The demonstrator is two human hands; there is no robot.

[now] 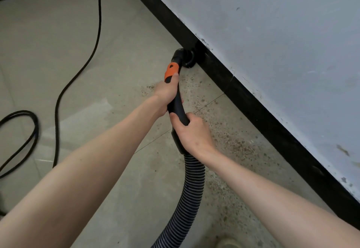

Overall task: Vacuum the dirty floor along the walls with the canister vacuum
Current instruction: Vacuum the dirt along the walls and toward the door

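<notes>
ribbed black-and-grey flexible vacuum hose (190, 193) rises from the bottom edge. right hand (191, 132) is wrapped tight around the rear of the black curved plastic handle tube (177, 104) – left hand (167, 93) grips it further up, thumb at the orange grip section (171, 71). round black brush nozzle (186, 57) sits on the speckled dirty grey tile floor (229, 146), touching the black baseboard (253, 107) under the scuffed white wall (282, 43). thin black power cord (58, 99) loops left.

place: bare indoor room, kind unclear | floor (120, 33): large pale tiles with thin joints, brown grit near the wall | wall (272, 33): scuffed white paint, chipped along a black skirting (243, 89) | cable (78, 72): black, loose across the tiles | furniture: none in view
</notes>
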